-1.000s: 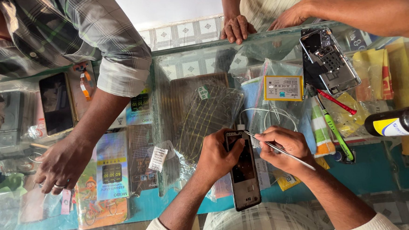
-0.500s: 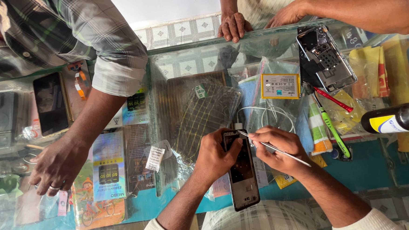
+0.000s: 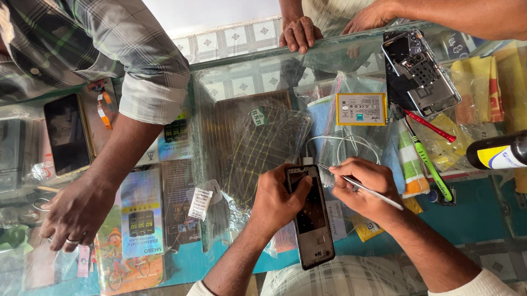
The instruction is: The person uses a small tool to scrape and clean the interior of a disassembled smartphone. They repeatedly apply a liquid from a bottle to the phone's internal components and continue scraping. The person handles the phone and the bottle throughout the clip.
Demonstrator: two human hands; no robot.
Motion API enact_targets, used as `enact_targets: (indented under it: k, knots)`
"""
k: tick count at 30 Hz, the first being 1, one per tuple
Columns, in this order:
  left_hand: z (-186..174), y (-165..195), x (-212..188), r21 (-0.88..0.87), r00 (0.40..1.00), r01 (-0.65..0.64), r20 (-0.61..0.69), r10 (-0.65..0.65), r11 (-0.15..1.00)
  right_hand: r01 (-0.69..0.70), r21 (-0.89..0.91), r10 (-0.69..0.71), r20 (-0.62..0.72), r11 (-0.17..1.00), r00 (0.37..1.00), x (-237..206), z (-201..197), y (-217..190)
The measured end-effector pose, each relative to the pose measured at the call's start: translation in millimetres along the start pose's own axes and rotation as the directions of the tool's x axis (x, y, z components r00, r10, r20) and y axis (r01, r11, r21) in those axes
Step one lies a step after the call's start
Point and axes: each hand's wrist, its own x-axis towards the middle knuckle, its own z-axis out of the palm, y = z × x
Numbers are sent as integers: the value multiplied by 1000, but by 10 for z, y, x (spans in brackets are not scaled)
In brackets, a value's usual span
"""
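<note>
My left hand point(image 3: 279, 197) grips the upper left edge of a dark phone frame point(image 3: 311, 219) lying on the glass counter point(image 3: 243, 81). In my right hand point(image 3: 363, 186) is a thin metal tool point(image 3: 366, 191), pinched like a pen, its tip touching the top of the phone frame. White thin cables point(image 3: 341, 149) lie just beyond the phone. A yellow-labelled battery point(image 3: 362, 109) rests farther back.
An opened phone body point(image 3: 419, 72) lies at the back right, beside a green screwdriver point(image 3: 429, 166), a red tool point(image 3: 430, 125) and a dark bottle point(image 3: 510, 152). Another person's hand point(image 3: 77, 210) presses the counter at left; a second person's hands point(image 3: 302, 33) rest on the far edge.
The view has shifted slightly. My hands stay on the phone frame, with the tool tip nudged a little along its top edge. The person's hand at left remains on the counter.
</note>
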Motion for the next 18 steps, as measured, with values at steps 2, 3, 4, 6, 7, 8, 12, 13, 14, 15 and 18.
enact_targets:
  k: [2, 3, 4, 6, 7, 8, 12, 13, 14, 15, 18]
  knots:
    - [7, 10, -2, 14, 1000, 5, -10, -5, 1000, 5, 18, -5, -29, 1000, 1000, -3, -5, -1]
    - [3, 15, 0, 22, 1000, 7, -15, -7, 1000, 14, 48, -12, -44, 999, 999, -5, -7, -2]
    - [3, 21, 4, 24, 1000, 1, -22, 0, 1000, 25, 77, -21, -59, 997, 998, -6, -9, 0]
    - [10, 31, -7, 23, 999, -6, -37, 7, 1000, 57, 56, -55, -48, 997, 997, -7, -9, 8]
    - [9, 33, -12, 22, 999, 6, -35, -5, 1000, 73, 48, -71, -40, 996, 997, -8, -6, 12]
    - [9, 35, -9, 22, 999, 17, -32, -17, 1000, 73, 50, -71, -41, 996, 997, -10, -3, 19]
    - [15, 37, -7, 24, 999, 10, -46, -9, 1000, 32, 71, -31, -13, 997, 999, -23, 3, 44]
    - [17, 37, -6, 18, 999, 12, -44, -12, 1000, 11, 81, -12, 1, 997, 1000, -29, 2, 48]
    - [15, 37, -4, 13, 999, 14, -42, -14, 1000, 15, 83, -15, -3, 996, 1000, -33, 3, 53]
    - [11, 36, -5, 9, 999, 17, -39, -16, 1000, 17, 84, -17, -7, 996, 1000, -36, 5, 56]
    - [15, 37, -10, 12, 999, 15, -34, -14, 1000, 24, 69, -22, -26, 997, 999, -49, 3, 60]
